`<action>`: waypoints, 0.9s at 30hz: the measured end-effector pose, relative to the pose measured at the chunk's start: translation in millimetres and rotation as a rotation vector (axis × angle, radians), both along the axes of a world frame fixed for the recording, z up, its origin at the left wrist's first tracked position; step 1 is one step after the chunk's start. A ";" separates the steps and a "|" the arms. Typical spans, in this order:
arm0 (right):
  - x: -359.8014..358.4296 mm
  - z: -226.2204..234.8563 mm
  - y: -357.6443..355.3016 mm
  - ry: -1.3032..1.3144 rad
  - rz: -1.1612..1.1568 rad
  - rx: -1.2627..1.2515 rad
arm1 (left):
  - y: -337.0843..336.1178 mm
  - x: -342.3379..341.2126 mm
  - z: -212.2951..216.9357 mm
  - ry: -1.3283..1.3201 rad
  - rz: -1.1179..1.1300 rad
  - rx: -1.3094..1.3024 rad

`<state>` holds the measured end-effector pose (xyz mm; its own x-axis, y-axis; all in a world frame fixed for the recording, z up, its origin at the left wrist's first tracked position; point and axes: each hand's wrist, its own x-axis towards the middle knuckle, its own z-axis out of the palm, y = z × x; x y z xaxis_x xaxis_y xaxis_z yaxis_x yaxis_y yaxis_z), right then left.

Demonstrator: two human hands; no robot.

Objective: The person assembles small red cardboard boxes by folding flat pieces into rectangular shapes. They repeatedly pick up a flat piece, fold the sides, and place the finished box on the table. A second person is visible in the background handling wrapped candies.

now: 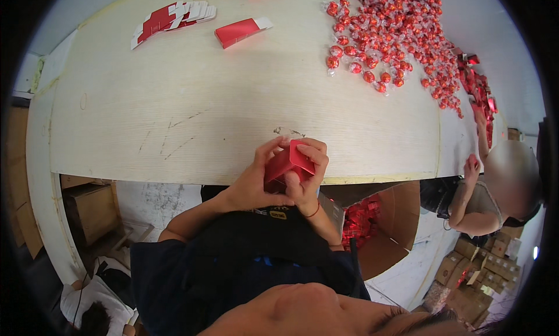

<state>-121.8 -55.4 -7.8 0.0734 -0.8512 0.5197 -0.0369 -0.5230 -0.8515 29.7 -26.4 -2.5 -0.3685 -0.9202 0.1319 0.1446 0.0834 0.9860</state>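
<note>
Both my hands are closed round a small red carton at the near edge of the table. My left hand grips its left side, fingers over the far edge. My right hand wraps the right side, with the thumb at the carton's near side and fingers by a raised red flap. What lies inside the carton cannot be made out. Farther off on the table lies another red carton with a white flap sticking out. Left of it is a fanned stack of flat red-and-white cartons.
A large heap of red wrapped candies spreads over the far right of the table. Below the near edge, right of me, stands a cardboard box holding red cartons. A co-worker reaches toward red packages at the right.
</note>
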 end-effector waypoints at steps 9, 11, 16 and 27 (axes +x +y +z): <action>-19.5 30.3 -4.4 0.011 0.193 0.016 | -2.1 18.7 33.4 -0.285 0.142 -0.200; -17.2 28.9 -1.0 -0.009 0.115 0.019 | -2.6 20.6 40.8 -0.244 0.133 -0.187; -11.1 23.9 3.1 -0.058 -0.048 -0.071 | -0.6 20.3 35.4 -0.187 0.094 -0.179; -2.4 15.3 9.5 -0.230 0.014 -0.015 | 0.9 20.8 45.4 -0.253 0.063 -0.197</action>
